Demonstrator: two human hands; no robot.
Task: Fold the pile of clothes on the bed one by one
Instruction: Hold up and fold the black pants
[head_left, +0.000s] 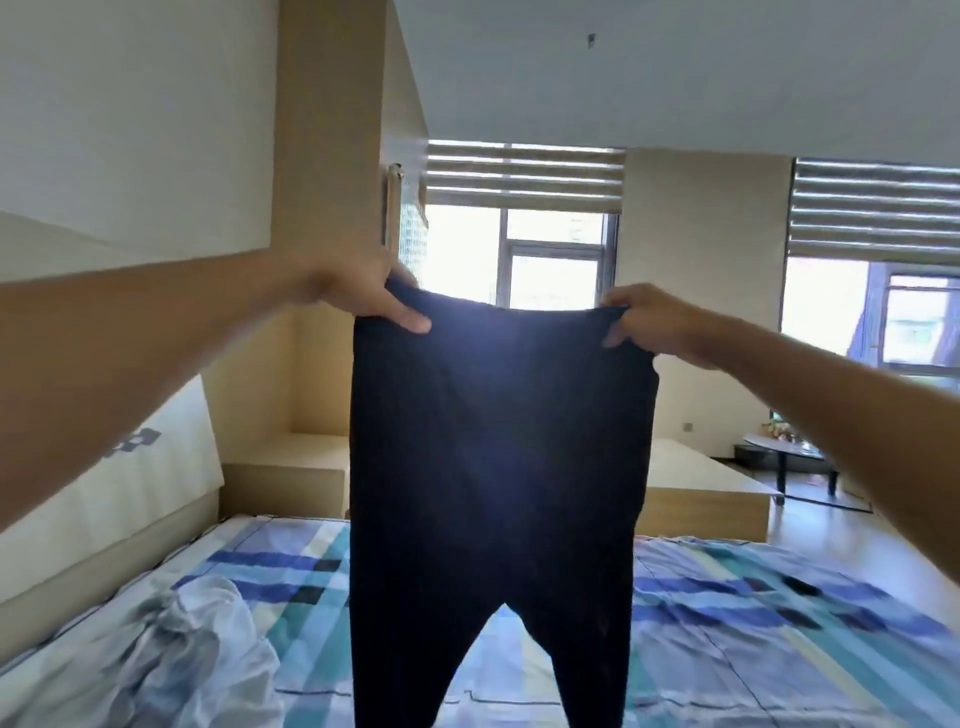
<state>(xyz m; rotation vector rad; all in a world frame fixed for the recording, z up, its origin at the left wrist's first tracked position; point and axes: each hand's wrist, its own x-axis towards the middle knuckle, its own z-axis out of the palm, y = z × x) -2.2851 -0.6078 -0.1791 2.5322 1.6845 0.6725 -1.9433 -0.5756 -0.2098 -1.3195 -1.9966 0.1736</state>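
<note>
A pair of black trousers (493, 467) hangs upright in front of me, stretched flat by its waistband, with both legs dropping out of view at the bottom. My left hand (358, 293) pinches the left corner of the waistband. My right hand (649, 322) grips the right corner. Both arms are held out at chest height above the bed (753, 623), which has a blue, teal and white plaid sheet. A crumpled white garment (171, 649) lies on the bed at the lower left.
A padded cream headboard (104, 509) runs along the left side. Beyond the bed stand a wooden bedside cabinet (285, 478), a low wooden platform (696, 488) and a small dark table (789, 457). Windows with striped blinds (524, 176) are at the back.
</note>
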